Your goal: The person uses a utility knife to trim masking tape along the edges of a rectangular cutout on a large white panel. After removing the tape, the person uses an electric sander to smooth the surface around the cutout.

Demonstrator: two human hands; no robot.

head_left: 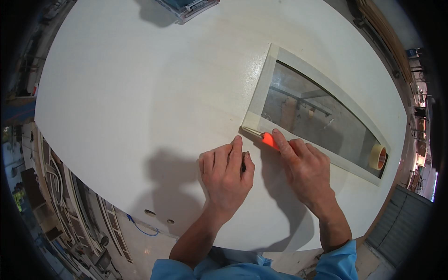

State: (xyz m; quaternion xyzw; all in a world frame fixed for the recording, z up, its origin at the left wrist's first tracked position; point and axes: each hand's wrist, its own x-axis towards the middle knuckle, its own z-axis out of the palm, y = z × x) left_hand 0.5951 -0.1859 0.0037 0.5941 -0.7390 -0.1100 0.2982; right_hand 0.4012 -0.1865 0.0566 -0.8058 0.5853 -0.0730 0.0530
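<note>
Orange-handled tool point(270, 141) is right of centre on the white panel point(107, 93), at the near-left corner of the pale border strips point(322, 154) round the glass pane point(312, 109). Key relation: its long axis runs from the right fingers leftward and slightly toward the panel's far edge, slim metal end appearing to meet that border corner; can't confirm contact. Right hand point(308, 170) grips the handle, index finger laid along the top. Left hand point(227, 175) is on the near-edge side of the corner, fingers loosely spread and bent, no item visible in them; index fingertip just short of the corner, apart from the tool. So the tool lies to the right of the left fingers, right hand owns it. Pane slants off toward the panel's right edge; tape roll point(377, 157) seems to stand on edge at its right end. Blue item point(186, 5) by the far edge, cut off, kind unclear. Two small holes point(150, 213) near the panel's near-left edge.
</note>
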